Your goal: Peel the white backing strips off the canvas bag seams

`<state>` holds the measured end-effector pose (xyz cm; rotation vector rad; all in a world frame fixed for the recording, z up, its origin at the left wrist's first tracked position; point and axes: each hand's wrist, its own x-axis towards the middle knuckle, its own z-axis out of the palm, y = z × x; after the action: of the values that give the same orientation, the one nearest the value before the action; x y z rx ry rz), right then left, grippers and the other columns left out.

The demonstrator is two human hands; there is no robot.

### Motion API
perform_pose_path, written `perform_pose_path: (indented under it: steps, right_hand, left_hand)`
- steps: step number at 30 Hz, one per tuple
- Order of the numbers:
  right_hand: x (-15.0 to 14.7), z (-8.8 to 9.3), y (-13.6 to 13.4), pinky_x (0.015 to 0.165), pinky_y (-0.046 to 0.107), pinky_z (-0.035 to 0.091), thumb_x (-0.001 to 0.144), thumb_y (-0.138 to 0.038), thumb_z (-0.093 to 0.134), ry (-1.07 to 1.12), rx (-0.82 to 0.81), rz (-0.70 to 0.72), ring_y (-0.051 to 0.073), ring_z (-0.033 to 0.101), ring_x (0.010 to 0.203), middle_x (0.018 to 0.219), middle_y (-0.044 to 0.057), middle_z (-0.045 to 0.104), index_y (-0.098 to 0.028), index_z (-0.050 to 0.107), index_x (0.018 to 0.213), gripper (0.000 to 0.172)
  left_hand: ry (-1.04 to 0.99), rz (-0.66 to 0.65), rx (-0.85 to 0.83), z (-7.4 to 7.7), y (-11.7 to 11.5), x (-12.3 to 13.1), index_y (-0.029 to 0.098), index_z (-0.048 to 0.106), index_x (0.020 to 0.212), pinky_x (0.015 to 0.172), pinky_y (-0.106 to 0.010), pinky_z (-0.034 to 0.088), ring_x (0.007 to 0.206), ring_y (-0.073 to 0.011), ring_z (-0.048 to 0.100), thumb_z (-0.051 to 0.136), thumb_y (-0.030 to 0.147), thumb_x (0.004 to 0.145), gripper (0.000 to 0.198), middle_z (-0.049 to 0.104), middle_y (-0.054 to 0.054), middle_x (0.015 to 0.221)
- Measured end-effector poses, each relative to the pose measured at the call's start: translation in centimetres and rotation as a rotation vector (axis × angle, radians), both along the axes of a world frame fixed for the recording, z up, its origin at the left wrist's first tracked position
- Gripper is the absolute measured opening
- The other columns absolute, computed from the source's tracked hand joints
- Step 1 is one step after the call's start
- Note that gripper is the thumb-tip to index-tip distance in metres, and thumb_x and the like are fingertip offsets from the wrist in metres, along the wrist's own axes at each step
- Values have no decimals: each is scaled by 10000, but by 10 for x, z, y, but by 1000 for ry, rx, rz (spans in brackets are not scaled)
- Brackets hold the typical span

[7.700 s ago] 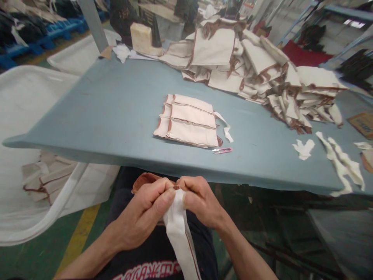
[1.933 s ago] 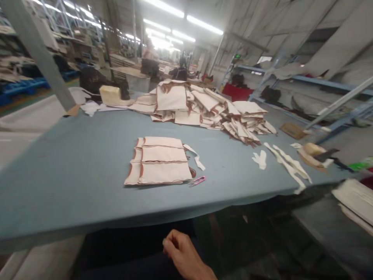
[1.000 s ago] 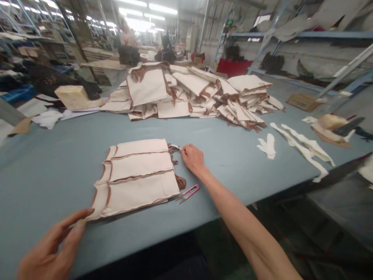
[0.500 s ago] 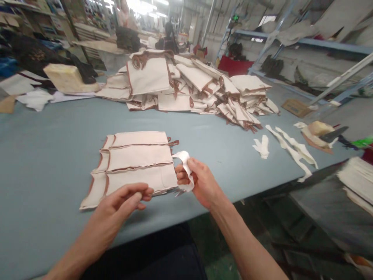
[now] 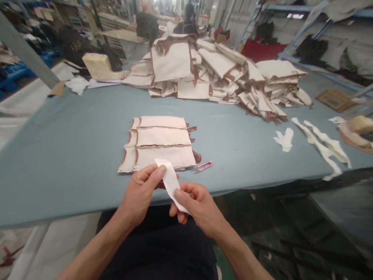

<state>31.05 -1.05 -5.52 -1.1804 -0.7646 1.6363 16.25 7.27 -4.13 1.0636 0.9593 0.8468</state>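
A white fabric strip (image 5: 171,181) is stretched between my two hands, just over the table's front edge. The upper end is pinched by my left hand (image 5: 145,188), thumb on top. My right hand (image 5: 196,202) grips the lower part between thumb and curled fingers. Beyond them lies a flat cream cloth piece with brown-edged pockets (image 5: 163,137), its brown ties sticking out on the right. Close to its lower right corner, pink-handled thread snips (image 5: 204,167) rest on the table.
On the blue-grey table (image 5: 72,155), a large heap of similar cream pieces (image 5: 215,74) stands at the back. Loose white scraps (image 5: 284,140) and long strips (image 5: 320,147) lie to the right. A yellowish block (image 5: 97,67) sits at the back left.
The strip has come from the right of the pocketed piece toward my body. My left hand, empty before, now holds its other end. The snips, mostly hidden earlier, show fully.
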Motion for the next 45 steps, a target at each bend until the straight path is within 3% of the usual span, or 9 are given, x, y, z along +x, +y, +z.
perform_pose_path:
  steps: [6, 12, 20, 26, 33, 37, 40, 42, 45]
  right_hand:
    - [-13, -5, -25, 426, 177, 370, 838, -719, 751, -26, -23, 56, 58, 474, 427, 664, 5, 725, -174, 642, 848, 556]
    - [-24, 3, -44, 441, 207, 216, 934, -707, 649, -87, 37, 89, 50, 295, 422, 496, -64, 550, -137, 737, 974, 578]
    - [-44, 2, -59, 411, 187, 305, 933, -724, 630, 13, -4, 218, 59, 428, 406, 591, -22, 669, -151, 692, 1049, 588]
    - [-57, -5, -67, 431, 181, 327, 915, -759, 623, -44, 8, 185, 60, 469, 422, 603, 4, 689, -141, 688, 956, 622]
    - [-66, -8, -72, 435, 189, 340, 894, -807, 598, -57, -41, 228, 68, 461, 421, 601, 6, 680, -141, 691, 961, 676]
    - [-76, -17, -79, 460, 214, 382, 964, -812, 463, -181, -7, 269, 91, 479, 434, 586, 18, 666, -147, 705, 919, 709]
    - [-83, -29, -88, 566, 244, 444, 1059, -729, 330, -464, 149, 300, 118, 552, 503, 609, 33, 683, -150, 742, 976, 715]
    - [-86, -43, -96, 644, 264, 475, 1089, -690, 258, -614, 212, 341, 142, 608, 572, 647, 45, 708, -159, 748, 1065, 723]
    - [-89, -73, -109, 646, 258, 504, 1084, -706, 197, -567, 136, 393, 149, 617, 565, 665, 43, 728, -171, 721, 1148, 751]
  left_hand:
    - [-72, 166, 11, 7, 3, -23, 152, 770, 733, 563, -219, 520, 597, -144, 614, 903, 498, 691, 373, 748, -30, 665]
    - [-107, 219, -20, 10, -1, -39, 157, 749, 740, 530, -215, 535, 593, -155, 654, 898, 466, 663, 352, 757, -20, 657]
    - [-191, 273, -89, 15, -6, -51, 156, 717, 767, 485, -182, 491, 523, -120, 633, 815, 362, 709, 236, 746, 4, 637]
    - [-229, 318, -130, 17, -8, -58, 162, 699, 781, 508, -176, 533, 495, -103, 634, 782, 344, 694, 219, 731, 35, 601]
    - [-194, 427, -62, 5, -6, -61, 157, 680, 709, 489, -159, 509, 500, -91, 619, 800, 336, 633, 228, 741, 28, 608]
    - [-167, 440, -59, -4, -6, -64, 158, 680, 705, 462, -165, 485, 476, -94, 603, 821, 364, 638, 258, 727, 29, 587]
    - [-162, 395, -70, -4, -11, -68, 153, 698, 752, 469, -175, 499, 484, -106, 627, 870, 409, 630, 332, 748, 14, 622]
    - [-164, 347, -82, -3, -18, -71, 148, 704, 769, 487, -183, 524, 493, -108, 646, 898, 457, 633, 389, 768, -3, 663]
    - [-161, 255, -91, -5, -32, -72, 139, 718, 775, 493, -187, 537, 506, -117, 666, 911, 511, 686, 427, 787, -33, 702]
